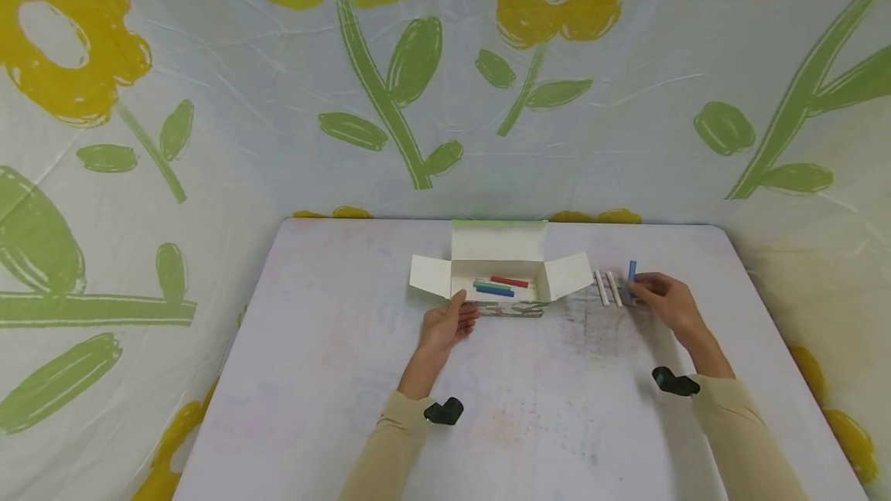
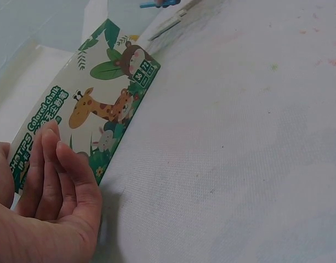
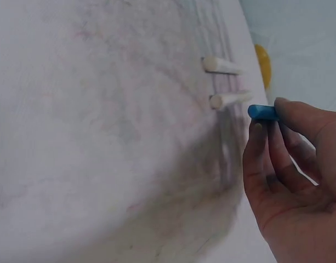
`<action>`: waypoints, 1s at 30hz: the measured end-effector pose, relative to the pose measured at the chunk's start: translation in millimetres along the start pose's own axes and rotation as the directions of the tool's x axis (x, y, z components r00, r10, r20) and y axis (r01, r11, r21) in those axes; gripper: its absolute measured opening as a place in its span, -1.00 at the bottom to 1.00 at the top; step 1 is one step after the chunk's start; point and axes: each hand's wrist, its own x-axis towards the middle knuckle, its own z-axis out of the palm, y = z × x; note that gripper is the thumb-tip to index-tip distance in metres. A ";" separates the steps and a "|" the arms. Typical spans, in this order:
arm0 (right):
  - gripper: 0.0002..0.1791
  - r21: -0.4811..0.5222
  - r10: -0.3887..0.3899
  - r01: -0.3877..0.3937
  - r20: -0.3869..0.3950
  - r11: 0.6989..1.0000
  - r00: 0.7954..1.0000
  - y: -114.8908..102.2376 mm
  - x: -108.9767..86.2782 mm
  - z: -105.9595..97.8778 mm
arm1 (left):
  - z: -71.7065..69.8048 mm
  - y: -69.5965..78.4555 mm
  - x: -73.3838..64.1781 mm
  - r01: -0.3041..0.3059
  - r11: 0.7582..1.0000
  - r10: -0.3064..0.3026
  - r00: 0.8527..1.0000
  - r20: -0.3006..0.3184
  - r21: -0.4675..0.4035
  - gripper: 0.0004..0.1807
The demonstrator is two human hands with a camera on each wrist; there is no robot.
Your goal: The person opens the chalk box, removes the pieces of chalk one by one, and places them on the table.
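An open chalk box (image 1: 511,309) with animal pictures and "Colored chalk" print (image 2: 96,104) stands near the table's far edge. Inside lie a red chalk stick (image 1: 510,281), a green one (image 1: 491,286) and a blue one (image 1: 496,293). My left hand (image 1: 442,325) holds the box's front wall near its left corner, thumb at the rim and fingers against the printed front. To the right of the box, my right hand (image 1: 668,301) pinches a lighter blue chalk stick (image 3: 262,112) between thumb and fingertips. Two white chalk sticks (image 1: 602,288) (image 3: 231,100) lie side by side just left of it.
The box's side flaps (image 1: 569,275) are spread outward and its lid (image 1: 498,240) is folded back. Dark smudges (image 1: 592,335) mark the white table (image 1: 313,377). Behind the table hangs a flower-printed cloth (image 1: 278,138). A dark wrist device (image 1: 675,382) sits on each sleeve.
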 end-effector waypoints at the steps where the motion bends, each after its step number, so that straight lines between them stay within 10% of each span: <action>1: -0.32 -0.007 0.013 -0.013 -0.003 1.000 1.000 2.2 0.4 1.4 | 0.1 0.1 -0.1 0.000 1.000 0.000 1.000 -0.001 0.002 -0.40; 23: -0.61 -0.192 -0.196 0.160 -0.189 0.968 0.962 -8.9 0.5 11.0 | 1.5 -0.7 -0.5 0.000 1.000 0.000 1.000 -0.017 -0.001 -0.41; 30: -0.67 -0.193 -0.334 0.291 -0.256 0.937 0.907 -31.4 1.8 5.9 | 1.4 1.5 -2.2 -0.004 1.000 0.004 1.000 -0.001 -0.001 -0.39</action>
